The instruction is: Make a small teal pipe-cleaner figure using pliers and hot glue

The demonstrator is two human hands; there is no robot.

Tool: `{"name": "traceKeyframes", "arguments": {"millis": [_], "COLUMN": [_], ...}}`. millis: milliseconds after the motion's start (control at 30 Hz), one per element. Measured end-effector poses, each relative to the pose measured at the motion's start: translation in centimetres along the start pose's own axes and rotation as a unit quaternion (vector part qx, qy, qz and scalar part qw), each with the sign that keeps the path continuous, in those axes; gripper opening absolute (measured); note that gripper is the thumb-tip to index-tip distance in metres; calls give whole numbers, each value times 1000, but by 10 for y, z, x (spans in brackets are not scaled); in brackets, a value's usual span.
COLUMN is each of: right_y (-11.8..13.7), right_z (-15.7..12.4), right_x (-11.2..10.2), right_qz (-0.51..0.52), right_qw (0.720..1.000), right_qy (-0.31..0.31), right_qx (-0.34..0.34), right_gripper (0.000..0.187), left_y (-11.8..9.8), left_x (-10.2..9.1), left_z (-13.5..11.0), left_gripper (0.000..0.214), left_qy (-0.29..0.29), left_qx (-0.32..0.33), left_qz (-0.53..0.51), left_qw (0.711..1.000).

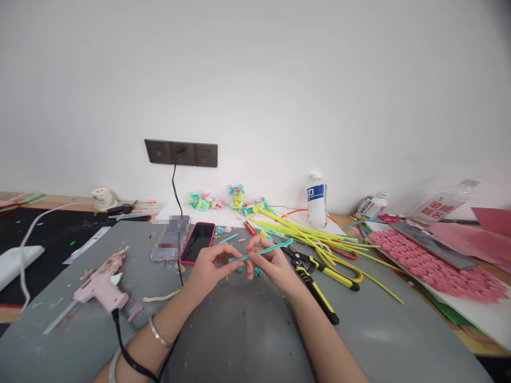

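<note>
Both my hands meet over the grey mat [247,330], pinching one teal pipe cleaner [265,249]. My left hand [209,268] grips its left end between thumb and fingers. My right hand [268,263] pinches it near the middle, and the free end sticks up to the right. Small teal pieces [257,272] lie on the mat just under my fingers. A silver bangle [158,333] circles my left wrist.
Yellow-handled pliers [319,284] and a bundle of yellow pipe cleaners [303,231] lie right of my hands. A pink glue gun [104,284] rests at left, its cord running under my left arm. A phone [197,242], small figures [237,196], a bottle [316,201] and pink pieces [431,268] lie around.
</note>
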State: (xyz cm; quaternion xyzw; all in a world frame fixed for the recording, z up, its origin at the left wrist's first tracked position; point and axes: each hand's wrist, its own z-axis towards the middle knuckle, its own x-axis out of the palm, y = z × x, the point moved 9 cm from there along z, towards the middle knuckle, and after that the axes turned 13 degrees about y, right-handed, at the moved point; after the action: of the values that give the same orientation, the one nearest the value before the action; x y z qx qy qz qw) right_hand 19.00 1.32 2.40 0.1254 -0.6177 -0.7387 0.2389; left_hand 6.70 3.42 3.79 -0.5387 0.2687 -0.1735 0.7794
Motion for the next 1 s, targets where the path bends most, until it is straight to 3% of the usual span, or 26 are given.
{"name": "traceKeyframes", "arguments": {"millis": [167,233,300,400,500,633,733,833,933,1000], "right_y": [-1,-3,-4,1,-6,-15,-16,-13,-5,-3], "right_z": [1,0,-1,-3,0,2,4,3,-3,-8], "right_x": [1,-5,-21,-39,-37,-34,-34,-39,-53,-60], "right_qz": [7,-25,-110,-324,-482,-564,-586,-554,-427,-290], "right_qw": [1000,1000,993,942,875,823,807,828,891,940], "right_qy": [16,11,-31,-83,-46,-22,-37,-71,-151,-183], "right_qx": [3,11,15,6,26,67,69,56,21,2], "right_gripper": [35,34,28,14,25,24,14,11,5,15], "left_y": [-2,-2,0,4,4,11,12,13,14,15], "left_x": [3,-1,-10,-25,-32,-28,-25,-27,-24,-17], "left_z": [0,-1,-2,-5,-6,-5,-5,-5,-3,-1], "left_gripper": [21,21,20,19,18,19,22,28,30,29], "left_qy": [13,-10,-56,-123,-150,-137,-139,-151,-134,-100], "left_qx": [13,18,17,23,51,28,19,21,12,-7], "left_qz": [-31,-44,-61,-85,-110,-182,-208,-218,-218,-212], "left_qw": [999,999,996,988,981,973,968,964,967,972]}}
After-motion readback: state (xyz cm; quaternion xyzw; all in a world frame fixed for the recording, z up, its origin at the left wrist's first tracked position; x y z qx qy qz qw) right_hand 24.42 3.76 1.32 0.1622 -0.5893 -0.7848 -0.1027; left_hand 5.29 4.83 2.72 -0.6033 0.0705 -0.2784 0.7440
